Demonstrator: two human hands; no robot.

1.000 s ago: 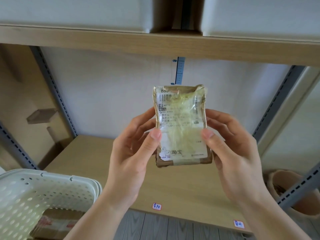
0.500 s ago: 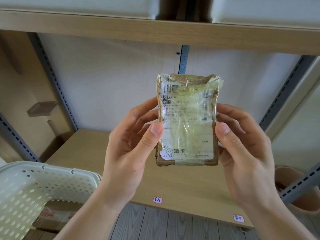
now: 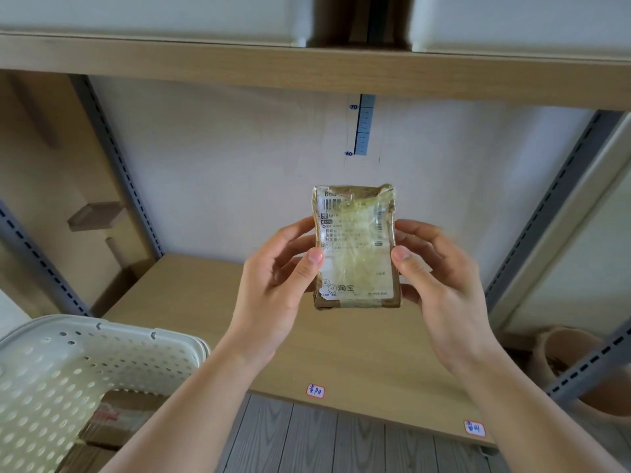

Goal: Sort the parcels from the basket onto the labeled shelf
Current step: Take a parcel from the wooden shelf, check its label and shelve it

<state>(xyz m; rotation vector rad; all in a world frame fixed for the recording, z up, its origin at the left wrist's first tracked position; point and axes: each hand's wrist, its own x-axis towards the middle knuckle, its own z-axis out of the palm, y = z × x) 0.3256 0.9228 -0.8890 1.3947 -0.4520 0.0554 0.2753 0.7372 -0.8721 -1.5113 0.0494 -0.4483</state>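
At the near left, more of the perforated white basket (image 3: 85, 367) is seen than half a second ago, and brown parcels (image 3: 116, 421) are glimpsed through its open top. The small parcel (image 3: 356, 247) is now held lower in the view and looks smaller, with more of the white back wall (image 3: 239, 165) and its blue measuring strip (image 3: 363, 124) exposed above it.

The parcel is gripped upright from both sides: its left edge is pinched by the left hand (image 3: 276, 288), thumb on the front and fingers curled behind, and its right edge is pinched the same way by the right hand (image 3: 440, 285). It is held in the air above the wooden shelf board (image 3: 341, 349), touching nothing else.

The board's front edge is marked by two small handwritten labels (image 3: 315, 391), the second near the right corner (image 3: 475, 428). Bare board is seen beneath and behind the parcel, bounded by grey slotted uprights (image 3: 116, 165) at the sides and by the upper shelf (image 3: 307, 70) overhead, where white bins (image 3: 153, 18) are stored.

The parcel is wrapped in brown paper under crinkled, yellowed clear tape. A white shipping label with a barcode, printed lines and a small logo is stuck to its front; the tape is wrinkled at the top corners.
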